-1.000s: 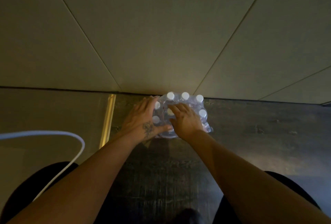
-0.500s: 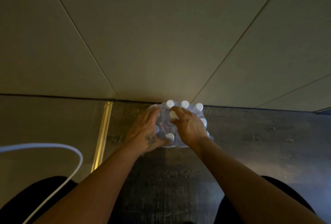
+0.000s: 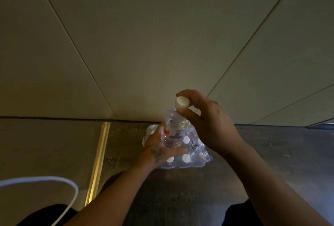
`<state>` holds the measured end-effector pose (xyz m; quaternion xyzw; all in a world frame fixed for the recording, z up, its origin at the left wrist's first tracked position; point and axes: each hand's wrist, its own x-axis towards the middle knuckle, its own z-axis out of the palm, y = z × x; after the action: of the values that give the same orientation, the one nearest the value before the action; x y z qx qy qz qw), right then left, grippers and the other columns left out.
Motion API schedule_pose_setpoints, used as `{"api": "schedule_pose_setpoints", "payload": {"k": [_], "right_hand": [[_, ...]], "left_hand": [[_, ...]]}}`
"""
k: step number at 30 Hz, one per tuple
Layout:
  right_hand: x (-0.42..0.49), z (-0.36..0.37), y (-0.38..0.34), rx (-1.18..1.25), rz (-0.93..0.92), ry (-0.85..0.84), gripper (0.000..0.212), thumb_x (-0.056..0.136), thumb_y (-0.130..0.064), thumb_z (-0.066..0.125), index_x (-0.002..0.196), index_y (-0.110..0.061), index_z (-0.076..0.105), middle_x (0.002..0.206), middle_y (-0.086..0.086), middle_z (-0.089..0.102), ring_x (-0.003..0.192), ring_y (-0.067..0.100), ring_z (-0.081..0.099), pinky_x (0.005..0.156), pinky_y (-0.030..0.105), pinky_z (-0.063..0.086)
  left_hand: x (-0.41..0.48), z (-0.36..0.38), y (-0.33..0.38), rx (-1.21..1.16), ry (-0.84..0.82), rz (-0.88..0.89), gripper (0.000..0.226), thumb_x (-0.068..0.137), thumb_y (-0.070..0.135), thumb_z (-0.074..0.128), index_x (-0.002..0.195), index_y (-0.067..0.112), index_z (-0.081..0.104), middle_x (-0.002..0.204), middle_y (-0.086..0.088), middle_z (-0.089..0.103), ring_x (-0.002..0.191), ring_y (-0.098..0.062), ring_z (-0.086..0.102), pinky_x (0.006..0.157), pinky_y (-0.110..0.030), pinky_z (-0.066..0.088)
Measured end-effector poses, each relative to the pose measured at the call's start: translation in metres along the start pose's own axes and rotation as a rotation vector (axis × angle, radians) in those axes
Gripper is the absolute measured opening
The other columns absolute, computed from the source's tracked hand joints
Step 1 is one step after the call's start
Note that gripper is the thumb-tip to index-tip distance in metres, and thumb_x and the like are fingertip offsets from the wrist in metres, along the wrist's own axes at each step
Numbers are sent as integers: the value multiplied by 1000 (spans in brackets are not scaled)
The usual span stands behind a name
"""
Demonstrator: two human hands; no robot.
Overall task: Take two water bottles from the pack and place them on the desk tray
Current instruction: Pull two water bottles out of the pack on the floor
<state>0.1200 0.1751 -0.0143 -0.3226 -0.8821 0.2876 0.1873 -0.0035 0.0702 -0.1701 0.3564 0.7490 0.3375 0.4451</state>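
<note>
One bottle held up above the pack by both hands

The right hand reaches in from the lower right, forearm stretched forward, and pinches the white cap of a clear water bottle between thumb and fingers; the left hand, tattooed on its back, comes in from the lower left and curls around the bottle's lower part, just above the pack. The bottle stands nearly upright, tilted a little, with a pale label bearing a red patch around its middle. The pack is clear plastic wrap with white caps showing through, and it sits on the dark floor against the pale wall
</note>
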Motion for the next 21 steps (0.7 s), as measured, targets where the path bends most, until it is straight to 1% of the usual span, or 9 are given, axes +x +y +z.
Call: {"api": "schedule_pose_setpoints", "payload": {"k": [3,5,7,10,12,15,18,20,21], "right_hand": [[3,8,17,214,122,26,36,104,-51,54,135,-32,61,116,-14,75,105,1,72,85,15,57],[2,24,38,324,264,50,35,108,-54,42,129,-33,62,116,-11,76,103,4,74,84,28,62],[-6,48,63,231,407,30,24,110,-46,44,117,-33,63,111,-8,76,98,9,75,83,40,65],[-29,90,96,-85,431,-93,12,107,-29,58,116,-30,64,110,-2,75,98,18,75,84,37,65],[-44,111,110,-221,412,-235,28,102,-29,65,130,-27,63,131,4,69,117,22,70,97,39,61],[-56,131,121,-354,412,-425,60,98,-36,70,152,-27,44,159,7,47,148,30,45,117,50,47],[-58,142,123,-435,404,-431,69,96,-35,71,156,-26,37,161,9,44,150,31,43,121,50,43],[-59,145,122,-438,411,-398,66,97,-31,69,155,-24,38,159,9,47,147,29,47,120,47,45],[-59,146,122,-429,418,-381,62,99,-28,68,154,-23,40,157,8,48,145,28,49,119,46,46]], "left_hand": [[6,-4,0,4,3,16,126,34,95,82,141,36,56,139,9,71,130,-16,66,111,-51,56],[7,-7,0,-37,18,2,116,34,84,90,135,35,60,134,11,73,125,-14,68,111,-51,56],[10,-8,1,-85,24,-16,112,36,79,93,134,33,64,131,9,75,124,-15,69,110,-48,56],[12,-11,-4,-138,50,-75,98,54,47,105,139,19,63,134,-2,74,127,-22,68,108,-43,54],[9,-14,-8,-150,55,-63,108,48,51,103,142,24,59,136,3,73,126,-18,68,109,-45,55],[5,-16,-9,-147,51,-57,105,52,47,105,144,28,57,136,6,72,127,-19,68,108,-46,57],[2,-16,-5,-156,45,-58,89,56,40,106,129,46,56,118,25,67,119,-10,66,89,-22,51],[0,-16,-3,-165,45,-61,87,55,41,106,124,52,54,115,28,65,116,-9,66,84,-17,47],[-2,-17,-3,-170,43,-63,90,54,42,105,129,49,55,117,26,65,117,-10,66,86,-20,47]]}}
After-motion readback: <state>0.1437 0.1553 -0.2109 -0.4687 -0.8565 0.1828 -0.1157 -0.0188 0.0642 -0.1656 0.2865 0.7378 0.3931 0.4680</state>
